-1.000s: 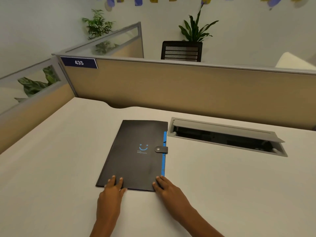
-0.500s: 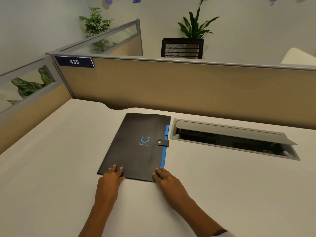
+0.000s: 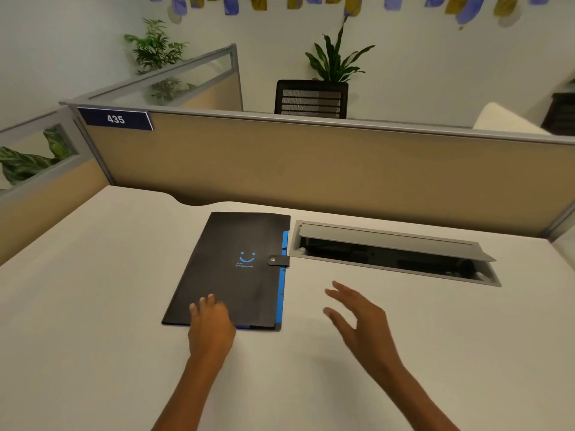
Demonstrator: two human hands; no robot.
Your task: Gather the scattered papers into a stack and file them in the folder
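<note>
Soft, even indoor light, faint shadows; right hand [image 3: 361, 318] motion-blurred (wide-angle bending at the edges).

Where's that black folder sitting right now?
The black folder lies flat and closed mid-desk, just left of the open grey cable tray, with the left hand resting on its near edge.

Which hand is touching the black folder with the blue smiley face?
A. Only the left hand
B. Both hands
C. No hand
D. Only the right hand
A: the left hand rests its fingers on the near edge of the black folder with the blue smiley face, while the right hand hangs open over the white desk, apart from it.
</note>
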